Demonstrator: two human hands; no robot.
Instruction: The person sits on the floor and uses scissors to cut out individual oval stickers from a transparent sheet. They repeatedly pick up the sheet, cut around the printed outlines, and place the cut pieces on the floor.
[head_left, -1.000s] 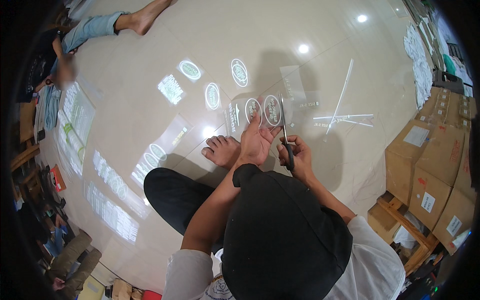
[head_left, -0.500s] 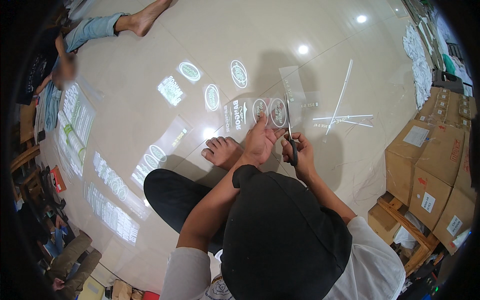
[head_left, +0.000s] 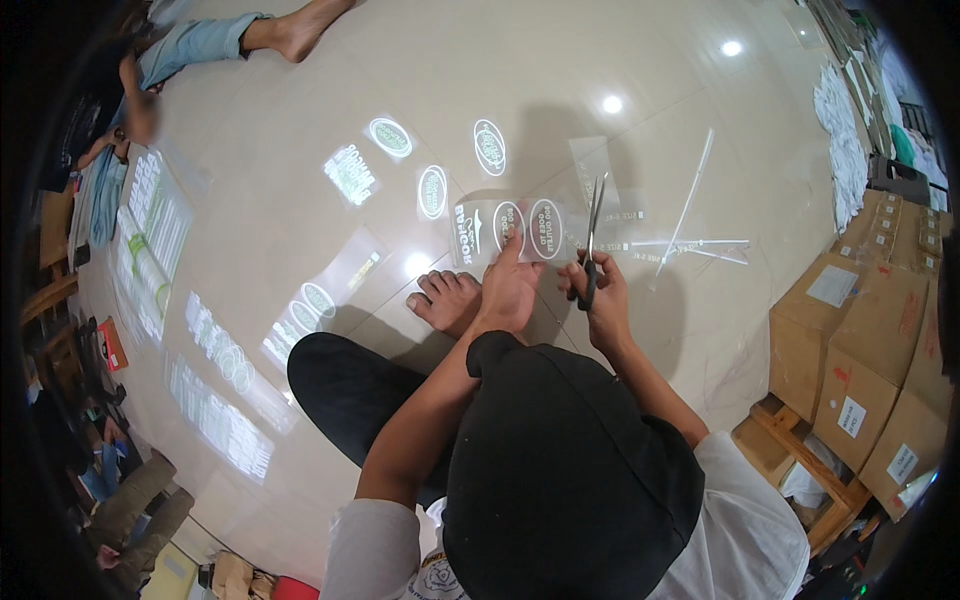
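Note:
My left hand [head_left: 512, 292] pinches a clear film sheet [head_left: 543, 232] by its near edge, thumb on top. White oval designs and lettering are printed on the film. In my right hand [head_left: 607, 312] is a pair of black-handled scissors [head_left: 588, 278], its blades slightly apart and pointing away from me. The blades stand just right of the film, not touching it. Beyond the blades lies a clear film offcut [head_left: 592, 165] on the floor, with small printed pieces around it. My bare foot [head_left: 447, 302] rests left of my left hand.
Cut oval transfers [head_left: 432, 192] and larger printed sheets [head_left: 222, 420] lie to the left. Thin white strips [head_left: 690, 243] cross on the floor at right. Cardboard boxes [head_left: 815, 300] are stacked beyond them. Another person's leg [head_left: 285, 35] stretches in at top left.
The scissors have come away from the film's right edge, and their blades show more apart. My left hand has shifted the film slightly left. A small clear strip now lies near the blades.

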